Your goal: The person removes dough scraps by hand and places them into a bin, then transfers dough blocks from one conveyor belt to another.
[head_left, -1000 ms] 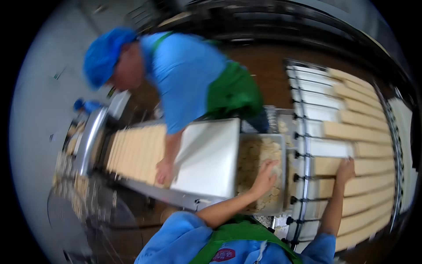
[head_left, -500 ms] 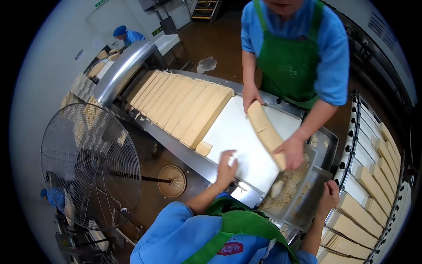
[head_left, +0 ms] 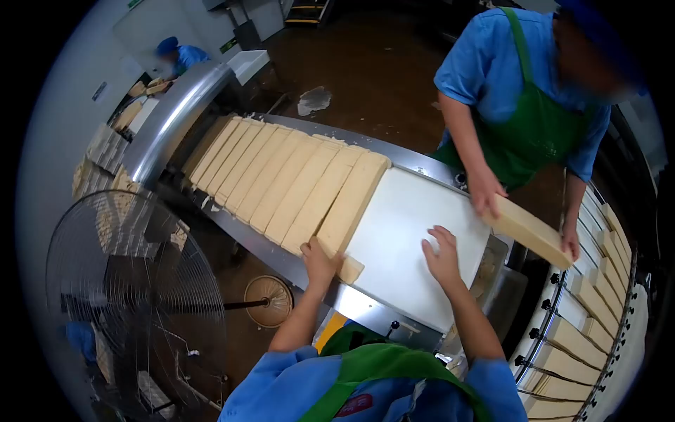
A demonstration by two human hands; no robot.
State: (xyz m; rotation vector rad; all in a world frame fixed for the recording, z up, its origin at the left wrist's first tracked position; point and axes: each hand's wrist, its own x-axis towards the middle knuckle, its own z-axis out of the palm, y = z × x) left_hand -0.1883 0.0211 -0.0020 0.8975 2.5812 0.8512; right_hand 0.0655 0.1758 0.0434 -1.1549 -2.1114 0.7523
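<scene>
Long pale dough-like slabs lie side by side on the conveyor. At the near end of the row's last pale slab, my left hand has its fingers curled against the end, by a narrow gap to its neighbour. A small pale offcut sits right beside that hand. My right hand hovers over the white belt, fingers apart and holding nothing. Across the conveyor, a co-worker's two hands carry another pale slab by its ends, over toward the rack.
A slatted rack with several slabs stands at the right. Grey bins sit beyond the belt's end. At left are a large floor fan and a metal machine hood. Another person works at the far left.
My left hand has moved onto the last slab's near end. My right hand has come in from the right over the belt. The co-worker has carried the slab rightward, off the belt.
</scene>
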